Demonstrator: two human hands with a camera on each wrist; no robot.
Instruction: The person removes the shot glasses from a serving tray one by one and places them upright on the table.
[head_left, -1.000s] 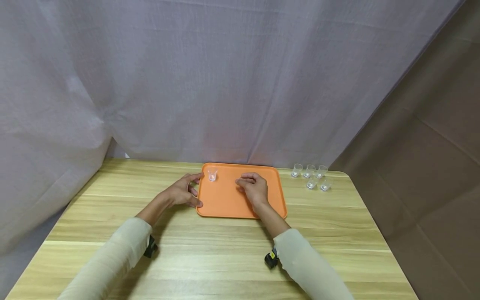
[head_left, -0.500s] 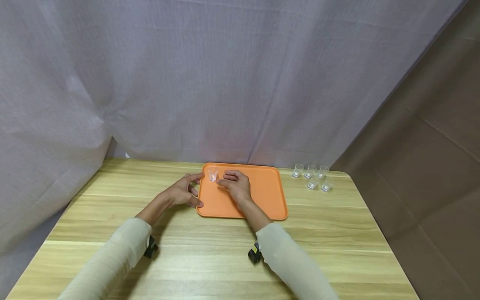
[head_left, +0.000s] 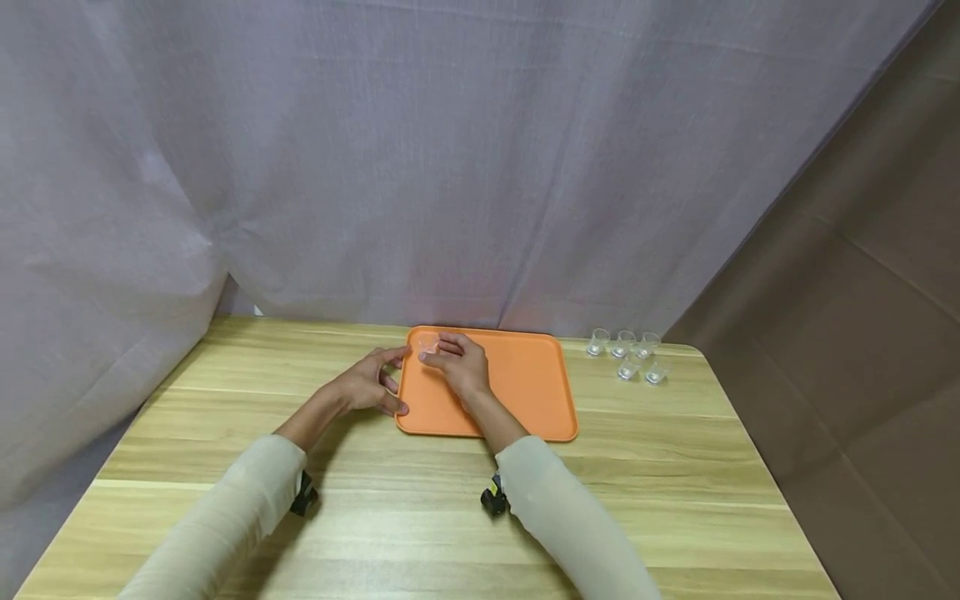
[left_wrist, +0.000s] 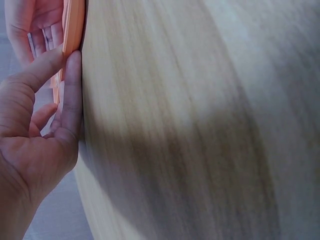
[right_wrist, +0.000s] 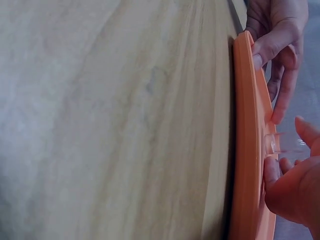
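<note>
- Hands meet at the far left corner of an orange tray (head_left: 517, 392) lying on a light wooden counter (head_left: 420, 517).
- Right hand (head_left: 459, 367) reaches across the tray — its fingertips are at a small clear cup (head_left: 427, 342) standing in that corner. In the right wrist view the cup (right_wrist: 272, 143) sits between thumb and fingers; whether this grip is already pressed on the cup I cannot tell, since the fingers look just beside it.
- Left hand (head_left: 367, 385) rests at the tray's left edge, its grip loosely apart: forefinger at the far corner, thumb against the near part of the rim. The left wrist view shows the fingers (left_wrist: 70, 90) laid along the tray's edge (left_wrist: 74, 25).
- Five more clear cups (head_left: 628, 353) stand clustered on the counter to the right of the tray, well apart from both hands.
- Pale grey curtain (head_left: 420, 158) hangs behind the counter — a brown cloth (head_left: 847, 275) covers the right side.
</note>
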